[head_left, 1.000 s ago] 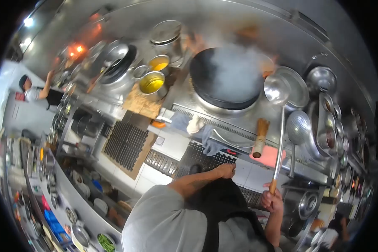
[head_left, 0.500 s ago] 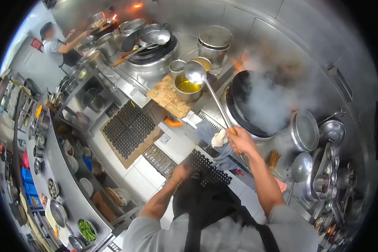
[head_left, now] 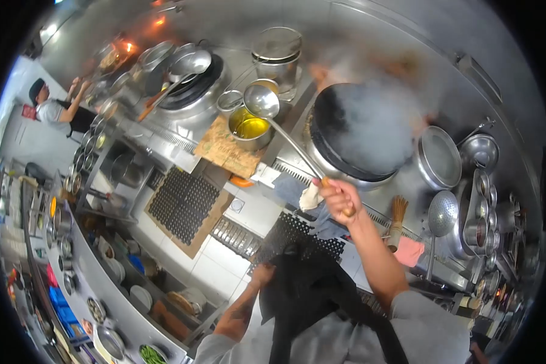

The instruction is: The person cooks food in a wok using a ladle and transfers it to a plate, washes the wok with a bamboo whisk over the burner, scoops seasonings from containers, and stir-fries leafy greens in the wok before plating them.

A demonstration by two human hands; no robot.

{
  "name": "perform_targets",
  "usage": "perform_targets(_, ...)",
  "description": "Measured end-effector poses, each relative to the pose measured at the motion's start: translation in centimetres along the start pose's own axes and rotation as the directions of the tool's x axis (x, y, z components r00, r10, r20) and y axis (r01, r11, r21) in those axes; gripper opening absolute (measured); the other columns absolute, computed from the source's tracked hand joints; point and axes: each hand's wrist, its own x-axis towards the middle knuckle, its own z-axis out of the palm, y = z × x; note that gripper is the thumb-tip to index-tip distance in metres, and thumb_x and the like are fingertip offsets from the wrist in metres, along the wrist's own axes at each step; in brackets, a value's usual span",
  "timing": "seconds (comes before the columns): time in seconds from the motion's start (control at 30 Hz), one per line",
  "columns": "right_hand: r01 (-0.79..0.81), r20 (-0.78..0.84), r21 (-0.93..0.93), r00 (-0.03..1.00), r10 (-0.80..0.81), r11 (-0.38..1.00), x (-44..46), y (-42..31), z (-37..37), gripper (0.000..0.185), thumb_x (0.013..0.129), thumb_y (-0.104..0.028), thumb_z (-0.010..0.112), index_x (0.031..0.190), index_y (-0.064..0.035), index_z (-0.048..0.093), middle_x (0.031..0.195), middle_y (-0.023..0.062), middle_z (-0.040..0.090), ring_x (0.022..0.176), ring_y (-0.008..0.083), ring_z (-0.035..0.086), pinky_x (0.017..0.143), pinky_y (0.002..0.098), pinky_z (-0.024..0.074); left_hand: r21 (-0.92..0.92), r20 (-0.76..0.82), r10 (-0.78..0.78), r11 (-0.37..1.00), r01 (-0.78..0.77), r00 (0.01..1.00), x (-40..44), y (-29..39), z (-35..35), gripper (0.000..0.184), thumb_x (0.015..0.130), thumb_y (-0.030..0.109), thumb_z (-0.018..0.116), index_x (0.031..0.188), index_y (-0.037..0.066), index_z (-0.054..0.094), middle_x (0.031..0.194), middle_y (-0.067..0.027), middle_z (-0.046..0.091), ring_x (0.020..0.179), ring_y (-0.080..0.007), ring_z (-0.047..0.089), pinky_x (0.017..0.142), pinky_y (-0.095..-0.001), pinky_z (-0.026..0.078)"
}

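My right hand (head_left: 341, 200) is closed around the wooden handle of a long steel ladle (head_left: 297, 147). The ladle's round bowl is above the back rim of a steel pot of yellow oil (head_left: 249, 128). Right of the ladle, a black wok (head_left: 340, 130) sits on the range, with thick smoke or steam hiding much of its inside. My left hand (head_left: 262, 274) is low against the edge of my black apron (head_left: 303, 279); its fingers are mostly hidden.
A steel strainer pot (head_left: 277, 51) stands behind the oil. To the right are a round steel pan (head_left: 440, 159), a perforated skimmer (head_left: 443, 213) and a bamboo brush (head_left: 398, 212). Cloths (head_left: 330, 219) hang at the range edge. Another person (head_left: 57, 112) works at the far left.
My view has shifted, moving the range leftward and up in the picture. My left hand has drawn back to the apron. The ladle remains in my right hand, its bowl still by the oil pot.
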Motion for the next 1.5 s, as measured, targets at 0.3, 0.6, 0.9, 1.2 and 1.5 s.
perform_targets(0.3, -0.364, -0.02, -0.923, 0.374, -0.927, -0.127, -13.1, 5.4, 0.5, 0.031, 0.097, -0.014, 0.052, 0.124, 0.0016, 0.047, 0.074, 0.002, 0.053, 0.048, 0.0111, 0.048, 0.042, 0.03, 0.0445, 0.13, 0.427, 0.654, 0.64, -0.758, 0.625, 5.5, 20.1, 10.1, 0.064, 0.083, 0.044, 0.067, 0.131, 0.004, 0.055, 0.127, -0.0248, 0.059, 0.119, -0.0389, 0.056, 0.102, -0.0462, 0.044)
perform_targets(0.6, -0.762, 0.573, -0.43, 0.183, -0.799, -0.484, -19.0, -3.2, -7.7, 0.031, 0.097, -0.014, 0.056, 0.124, -0.0021, 0.049, 0.065, 0.0064, 0.054, 0.045, 0.0156, 0.051, 0.041, 0.0303, 0.0406, 0.375, 0.519, 0.574, 0.513, -0.772, 0.633, 9.7, 23.2, 17.9, 0.066, 0.089, 0.046, 0.055, 0.133, -0.002, 0.047, 0.117, -0.0213, 0.063, 0.109, -0.0383, 0.062, 0.102, -0.0525, 0.039)
perform_targets(0.9, -0.007, -0.201, -0.972, 0.542, -0.816, 0.235, -11.1, 5.7, -0.4, 0.027, 0.1, -0.009, 0.05, 0.126, -0.0023, 0.046, 0.062, -0.0006, 0.046, 0.041, 0.0063, 0.043, 0.038, 0.0235, 0.0343, 0.339, 0.437, 0.655, 0.515, -0.788, 0.616, 8.6, 24.4, 15.5, 0.049, 0.081, 0.032, 0.062, 0.12, 0.003, 0.059, 0.113, -0.0239, 0.066, 0.102, -0.0382, 0.065, 0.099, -0.0533, 0.043)
perform_targets(1.2, -0.505, -0.056, -0.738, 0.706, -0.706, -0.447, 5.2, 0.7, -1.2, 0.016, 0.096, -0.012, 0.058, 0.11, -0.0048, 0.057, 0.066, -0.0017, 0.05, 0.043, 0.0052, 0.042, 0.038, 0.0216, 0.0337, 0.101, 0.516, 0.306, 0.906, -0.411, 0.8, 9.8, 21.4, 15.9, 0.064, 0.086, 0.039, 0.058, 0.134, -0.002, 0.047, 0.117, -0.0286, 0.064, 0.111, -0.0401, 0.062, 0.098, -0.0466, 0.047)
perform_targets(1.5, 0.16, -0.116, -0.45, 0.965, -0.235, 0.878, 1.0, -1.2, -1.1, 0.035, 0.102, -0.018, 0.046, 0.131, 0.0018, 0.048, 0.071, -0.0019, 0.046, 0.047, 0.0042, 0.041, 0.038, 0.0203, 0.0376, 0.07, 0.41, 0.317, 0.924, -0.376, 0.855, 7.1, 21.0, 13.5, 0.075, 0.084, 0.035, 0.063, 0.143, -0.001, 0.035, 0.107, -0.0285, 0.066, 0.102, -0.0417, 0.065, 0.092, -0.0478, 0.05)
